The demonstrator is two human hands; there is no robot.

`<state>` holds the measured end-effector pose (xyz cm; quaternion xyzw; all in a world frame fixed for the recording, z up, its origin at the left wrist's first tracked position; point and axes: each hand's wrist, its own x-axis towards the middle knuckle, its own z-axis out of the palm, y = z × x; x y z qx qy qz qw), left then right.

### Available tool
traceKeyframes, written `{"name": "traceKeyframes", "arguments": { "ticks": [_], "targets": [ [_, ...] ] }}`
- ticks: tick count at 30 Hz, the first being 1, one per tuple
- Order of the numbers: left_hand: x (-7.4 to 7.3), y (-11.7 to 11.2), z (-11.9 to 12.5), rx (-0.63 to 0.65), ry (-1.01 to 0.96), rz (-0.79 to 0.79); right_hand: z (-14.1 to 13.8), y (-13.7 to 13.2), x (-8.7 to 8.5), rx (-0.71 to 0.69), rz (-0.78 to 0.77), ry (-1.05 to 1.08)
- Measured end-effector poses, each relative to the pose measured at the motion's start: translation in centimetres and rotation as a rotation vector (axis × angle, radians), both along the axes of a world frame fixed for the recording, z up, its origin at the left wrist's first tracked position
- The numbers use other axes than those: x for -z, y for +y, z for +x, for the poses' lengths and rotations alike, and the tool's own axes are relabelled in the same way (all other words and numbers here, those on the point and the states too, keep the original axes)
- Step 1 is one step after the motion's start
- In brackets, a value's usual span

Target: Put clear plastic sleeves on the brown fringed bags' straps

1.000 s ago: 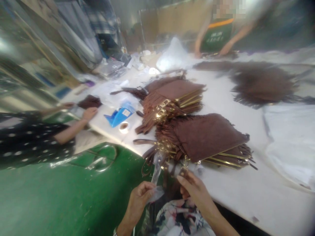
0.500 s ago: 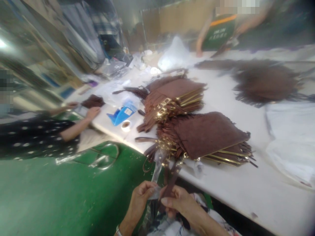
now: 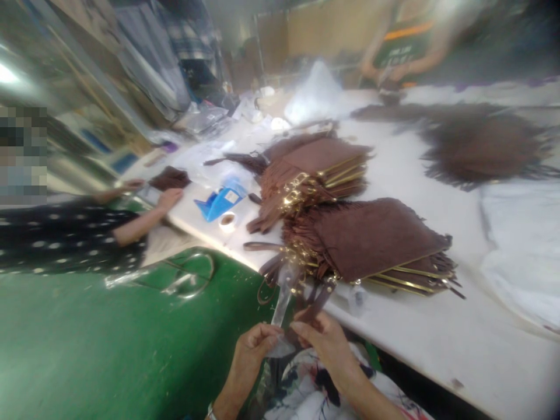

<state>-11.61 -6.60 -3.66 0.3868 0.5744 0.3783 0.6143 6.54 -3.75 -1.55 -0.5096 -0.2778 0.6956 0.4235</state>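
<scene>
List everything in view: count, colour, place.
table: one, white, centre to right
near bag stack: one, brown with gold trim, before the hands
second bag stack: one, brown, gold clips, behind the first
fringed pile: one, dark brown, far right, blurred
white cloth: right
white bag: one, far side
blue dispenser-like object: one, left of stacks
roll: one, white, beside it
dark bundle: one, brown, left edge
floor: green, lower left
co-workers: two, black dotted clothing left, green apron far
small clutter: uncountable, blurred
clear strip: one, left hand
strap: one, brown, right hand
own hands: two, bottom centre
</scene>
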Motion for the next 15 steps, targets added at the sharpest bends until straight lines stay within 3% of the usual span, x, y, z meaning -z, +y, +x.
{"name": "traceKeyframes", "arguments": {
  "ticks": [4, 11, 15],
  "targets": [
    [-0.7, 0.3, 0.7, -0.015, 0.017, 0.019, 0.1, -0.1, 0.5, -0.001, -0.003, -0.023],
    [-3.5, 0.3, 2.0, -0.01, 0.107, 0.05, 0.5, -0.1, -0.4, 0.007, 0.035, -0.191],
    [-3.1, -0.1, 2.8, -0.051, 0.129, 0.02, 0.8, -0.3, -0.2, -0.04, 0.059, -0.227]
  ]
}}
